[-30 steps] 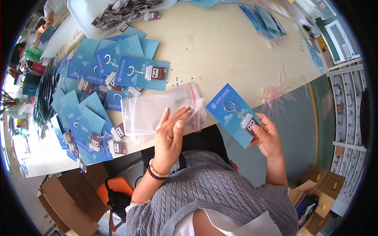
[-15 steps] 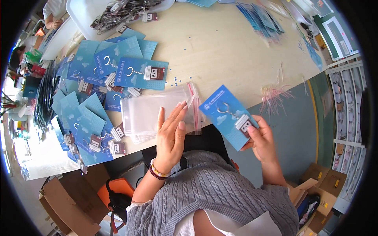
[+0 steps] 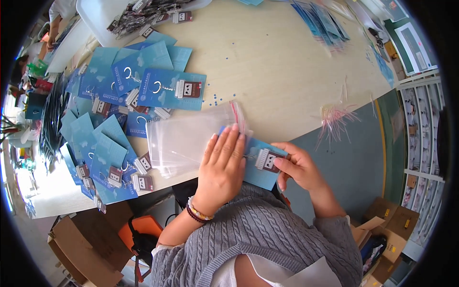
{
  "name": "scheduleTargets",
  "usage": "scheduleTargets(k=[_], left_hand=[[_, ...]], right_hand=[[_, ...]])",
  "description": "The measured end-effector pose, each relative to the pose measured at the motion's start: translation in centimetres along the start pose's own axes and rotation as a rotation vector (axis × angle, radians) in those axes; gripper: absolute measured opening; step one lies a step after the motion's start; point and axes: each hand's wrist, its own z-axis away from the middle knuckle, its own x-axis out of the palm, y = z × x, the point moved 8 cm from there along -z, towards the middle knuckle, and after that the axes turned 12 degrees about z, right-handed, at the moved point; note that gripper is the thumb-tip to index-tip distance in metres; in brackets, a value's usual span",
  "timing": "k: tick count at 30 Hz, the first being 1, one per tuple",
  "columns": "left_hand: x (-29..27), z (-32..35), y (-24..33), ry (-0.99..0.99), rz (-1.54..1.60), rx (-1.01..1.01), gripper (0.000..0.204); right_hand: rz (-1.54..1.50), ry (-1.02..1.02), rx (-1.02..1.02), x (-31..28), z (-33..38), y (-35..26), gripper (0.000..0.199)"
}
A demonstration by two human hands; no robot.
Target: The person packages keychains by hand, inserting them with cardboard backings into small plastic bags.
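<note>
My right hand [image 3: 302,168] pinches the right end of a blue backing card [image 3: 260,180], its thumb on the brown-and-white keychain charm [image 3: 265,160] fixed there. The card's other end meets a stack of clear plastic bags [image 3: 179,136] at the table's front edge. My left hand [image 3: 222,165] lies flat, fingers stretched, across the bags and over that end of the card. Its fingers hide the keychain's ring and most of the card's left part; whether the card is inside a bag I cannot tell.
Left of the bags lies a heap of blue cards with keychains [image 3: 173,88]. Behind it, a white tray [image 3: 98,21] holds loose keychains. Bagged cards [image 3: 321,21] lie far right. Pink-and-white strips [image 3: 334,117] hang at the table's right edge. Cardboard boxes [image 3: 86,248] stand below left.
The right hand has brought the card left and down onto the bags' right edge, turning it flatter. My left hand has moved slightly right, now covering the card's left end.
</note>
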Motion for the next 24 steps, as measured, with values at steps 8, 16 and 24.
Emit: scheduleTargets(k=[8, 16, 24], left_hand=[[1.8, -4.8, 5.0, -0.005, -0.014, 0.275, 0.047], [2.3, -8.2, 3.6, 0.035, -0.085, 0.251, 0.075], [-0.4, -0.8, 0.5, -0.092, -0.167, 0.024, 0.072]], right_hand=[[0.026, 0.074, -0.084, -3.9, -5.3, 1.1, 0.034], [0.193, 0.030, -0.074, -11.2, -11.8, -8.0, 0.040], [1.883, 0.561, -0.408, -18.5, -12.1, -16.0, 0.026]])
